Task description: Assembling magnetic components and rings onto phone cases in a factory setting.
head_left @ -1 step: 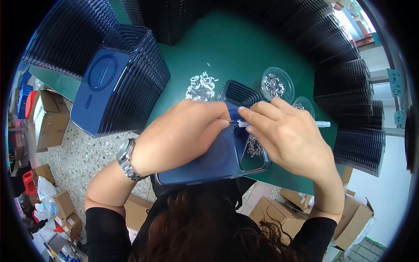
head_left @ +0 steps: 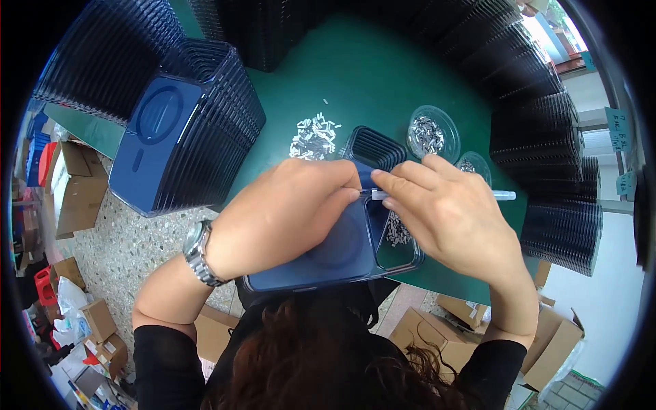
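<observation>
A blue translucent phone case (head_left: 342, 236), with a ring on its back and a large camera opening, lies under my hands at the table's near edge. My left hand (head_left: 280, 208) wears a metal watch and pinches the case's upper edge between thumb and fingers. My right hand (head_left: 454, 215) grips a slim white pen-like tool (head_left: 504, 195). The tool's tip meets the case edge close to my left fingertips; any small part there is too small to make out. Small metallic pieces (head_left: 398, 231) show through the camera opening.
Small silvery pieces (head_left: 314, 137) lie loose on the green table (head_left: 362, 75). A clear bowl (head_left: 454, 130) of dark metallic bits and a second clear bowl (head_left: 485, 167) stand to the right. Tall stacks of cases (head_left: 215, 116) rise left, behind and right. Cardboard boxes (head_left: 78, 188) sit on the floor.
The pen-like tool has shifted very slightly left, toward my left fingertips. Both hands keep their grips.
</observation>
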A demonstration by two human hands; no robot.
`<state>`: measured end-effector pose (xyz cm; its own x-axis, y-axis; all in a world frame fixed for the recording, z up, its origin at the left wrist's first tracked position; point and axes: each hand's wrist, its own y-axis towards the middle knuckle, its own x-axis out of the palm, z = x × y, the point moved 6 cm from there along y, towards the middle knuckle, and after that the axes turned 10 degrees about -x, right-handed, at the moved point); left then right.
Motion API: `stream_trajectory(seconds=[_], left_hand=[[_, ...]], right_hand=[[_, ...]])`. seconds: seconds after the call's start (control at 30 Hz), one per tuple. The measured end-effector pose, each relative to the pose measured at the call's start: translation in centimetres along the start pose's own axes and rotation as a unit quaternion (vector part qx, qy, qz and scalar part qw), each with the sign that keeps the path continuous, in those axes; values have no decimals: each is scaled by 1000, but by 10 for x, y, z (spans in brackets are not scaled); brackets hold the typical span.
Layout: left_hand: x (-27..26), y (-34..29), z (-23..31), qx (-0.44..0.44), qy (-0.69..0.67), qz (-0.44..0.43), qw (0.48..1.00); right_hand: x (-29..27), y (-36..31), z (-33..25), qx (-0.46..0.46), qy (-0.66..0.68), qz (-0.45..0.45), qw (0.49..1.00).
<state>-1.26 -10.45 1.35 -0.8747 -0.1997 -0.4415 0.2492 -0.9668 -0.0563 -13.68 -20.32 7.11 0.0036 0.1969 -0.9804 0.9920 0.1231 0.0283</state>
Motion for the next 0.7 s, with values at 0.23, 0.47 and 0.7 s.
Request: stream_trajectory(seconds=[0.23,0.47,0.7], left_hand=[[-10,-6,4,-19,95,70,993],[-24,-17,-18,-18,-58,80,995],[-14,-50,-56,-138,-208,24,968]], right_hand=[[-3,13,-1,13,-40,65,997],[-6,56,58,29,200,11,979],[97,130,151,213,86,-83,970]])
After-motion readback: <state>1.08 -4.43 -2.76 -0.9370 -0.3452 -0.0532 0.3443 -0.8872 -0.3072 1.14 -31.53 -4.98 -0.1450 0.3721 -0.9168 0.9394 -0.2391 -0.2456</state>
